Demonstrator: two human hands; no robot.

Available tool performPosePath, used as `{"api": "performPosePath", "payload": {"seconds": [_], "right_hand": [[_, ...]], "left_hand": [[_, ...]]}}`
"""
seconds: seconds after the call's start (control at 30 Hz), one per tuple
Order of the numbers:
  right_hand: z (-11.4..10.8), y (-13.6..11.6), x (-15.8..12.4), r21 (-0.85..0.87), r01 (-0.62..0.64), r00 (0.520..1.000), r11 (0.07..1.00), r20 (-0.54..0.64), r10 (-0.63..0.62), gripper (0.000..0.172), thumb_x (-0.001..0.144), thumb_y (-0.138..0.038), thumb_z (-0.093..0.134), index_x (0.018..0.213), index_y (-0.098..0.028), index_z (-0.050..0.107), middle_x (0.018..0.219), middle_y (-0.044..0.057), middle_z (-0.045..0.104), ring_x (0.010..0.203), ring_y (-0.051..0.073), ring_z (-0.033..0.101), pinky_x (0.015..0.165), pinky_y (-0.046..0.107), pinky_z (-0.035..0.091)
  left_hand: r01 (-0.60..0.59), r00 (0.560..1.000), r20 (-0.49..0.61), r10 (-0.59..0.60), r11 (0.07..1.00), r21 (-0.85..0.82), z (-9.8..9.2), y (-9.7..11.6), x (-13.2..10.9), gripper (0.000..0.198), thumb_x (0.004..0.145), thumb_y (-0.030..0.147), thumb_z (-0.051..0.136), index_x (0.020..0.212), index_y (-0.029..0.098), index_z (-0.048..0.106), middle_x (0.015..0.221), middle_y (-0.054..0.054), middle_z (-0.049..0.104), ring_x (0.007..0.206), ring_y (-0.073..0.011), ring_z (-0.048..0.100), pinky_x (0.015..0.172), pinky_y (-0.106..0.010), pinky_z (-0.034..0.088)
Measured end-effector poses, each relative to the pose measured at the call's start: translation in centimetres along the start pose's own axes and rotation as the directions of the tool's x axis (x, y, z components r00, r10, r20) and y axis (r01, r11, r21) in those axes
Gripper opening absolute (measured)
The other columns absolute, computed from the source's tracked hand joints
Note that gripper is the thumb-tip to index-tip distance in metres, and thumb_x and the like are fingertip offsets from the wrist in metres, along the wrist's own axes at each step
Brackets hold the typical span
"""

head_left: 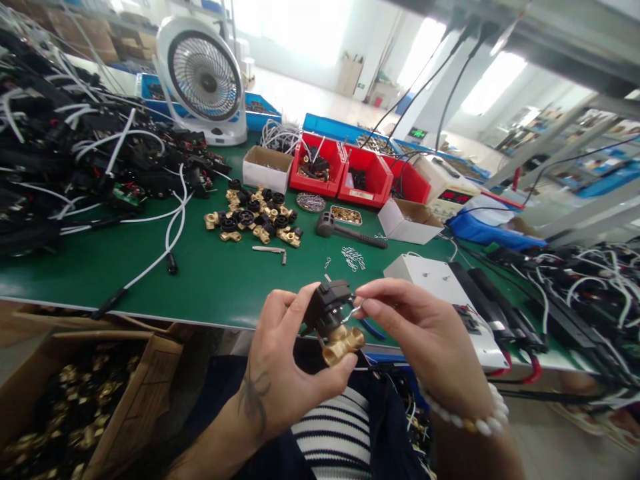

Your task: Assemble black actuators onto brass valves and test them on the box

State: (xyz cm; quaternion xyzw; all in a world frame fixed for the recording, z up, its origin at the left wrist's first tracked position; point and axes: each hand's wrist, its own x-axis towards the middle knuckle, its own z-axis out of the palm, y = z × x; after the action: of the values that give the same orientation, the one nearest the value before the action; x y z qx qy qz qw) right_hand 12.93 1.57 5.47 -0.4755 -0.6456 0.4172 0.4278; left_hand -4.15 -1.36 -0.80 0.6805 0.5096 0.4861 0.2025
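Note:
Held over the table's front edge is a brass valve point(341, 343) with a black plastic housing point(327, 303) on top. My left hand point(287, 363) wraps round it, thumb under the brass and fingers behind the black part. My right hand point(410, 323) pinches a thin metal clip point(356, 309) between thumb and fingers, its wire reaching the neck between housing and brass. Beyond my hands, a pile of similar wire clips point(353, 259) lies on the green table point(220, 280), with one single clip point(327, 263) beside it.
Brass fittings point(260, 217), a black mallet point(350, 233) and a small metal tool point(270, 250) lie further back. Red bins point(367, 175) and white boxes point(267, 168) stand behind. Cabled black parts point(100, 147) heap at left. A grey control box point(430, 287) sits right, a carton point(145, 380) below left.

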Motion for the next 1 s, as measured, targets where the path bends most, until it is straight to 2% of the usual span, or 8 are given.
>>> {"api": "performPosePath", "payload": {"seconds": [0.23, 0.53, 0.73, 0.87, 1.0], "right_hand": [[0.7, -1.7, -1.0, -0.286, 0.204, 0.977, 0.936, -0.003, -0.213, 0.011, 0.087, -0.02, 0.065, 0.087, -0.029, 0.073, 0.086, 0.001, 0.071, 0.078, 0.017, 0.065, 0.075, 0.03, 0.057], [0.7, -2.1, -0.9, -0.389, 0.281, 0.958, 0.878, 0.059, -0.28, 0.014, 0.09, -0.018, 0.062, 0.092, -0.03, 0.07, 0.091, 0.001, 0.072, 0.081, 0.017, 0.067, 0.073, 0.029, 0.056], [0.4, -2.3, -0.6, -0.367, 0.286, 0.955, 0.885, 0.184, -0.233, 0.015, 0.09, -0.016, 0.061, 0.089, -0.028, 0.069, 0.088, 0.0, 0.072, 0.081, 0.017, 0.068, 0.067, 0.027, 0.056], [1.0, -1.3, -0.2, -0.333, 0.319, 0.947, 0.887, 0.155, -0.283, 0.018, 0.091, -0.013, 0.058, 0.087, -0.027, 0.069, 0.087, 0.001, 0.07, 0.081, 0.016, 0.067, 0.07, 0.027, 0.055], [2.1, 1.6, 0.4, -0.28, 0.297, 0.955, 0.913, 0.093, -0.282, 0.017, 0.089, -0.012, 0.059, 0.084, -0.025, 0.069, 0.086, 0.002, 0.065, 0.081, 0.015, 0.063, 0.071, 0.027, 0.054]], "left_hand": [[-0.086, 0.996, -0.003, 0.086, 0.996, 0.037, -0.8, 1.2, -0.1, 0.072, 0.071, 0.037, 0.072, 0.136, 0.021, 0.045, 0.102, -0.006, 0.053, 0.091, -0.0218, 0.058, 0.08, -0.035, 0.055], [-0.088, 0.996, 0.031, 0.087, 0.995, 0.04, -1.1, 1.4, 0.2, 0.071, 0.069, 0.037, 0.073, 0.133, 0.019, 0.048, 0.102, -0.006, 0.055, 0.092, -0.0205, 0.059, 0.081, -0.032, 0.056], [-0.083, 0.996, 0.045, 0.081, 0.996, 0.037, -1.2, 1.4, 0.2, 0.072, 0.068, 0.036, 0.074, 0.133, 0.022, 0.047, 0.103, -0.006, 0.055, 0.092, -0.0222, 0.06, 0.08, -0.035, 0.056], [-0.062, 0.996, 0.058, 0.062, 0.998, 0.006, -1.3, 0.8, 0.4, 0.069, 0.067, 0.034, 0.073, 0.131, 0.021, 0.05, 0.099, -0.005, 0.056, 0.089, -0.0209, 0.059, 0.079, -0.034, 0.055], [0.021, 0.994, 0.105, -0.018, 0.999, -0.027, -0.8, -0.6, 0.6, 0.064, 0.068, 0.032, 0.072, 0.127, 0.021, 0.054, 0.097, -0.003, 0.055, 0.088, -0.0199, 0.058, 0.079, -0.033, 0.054]]}}
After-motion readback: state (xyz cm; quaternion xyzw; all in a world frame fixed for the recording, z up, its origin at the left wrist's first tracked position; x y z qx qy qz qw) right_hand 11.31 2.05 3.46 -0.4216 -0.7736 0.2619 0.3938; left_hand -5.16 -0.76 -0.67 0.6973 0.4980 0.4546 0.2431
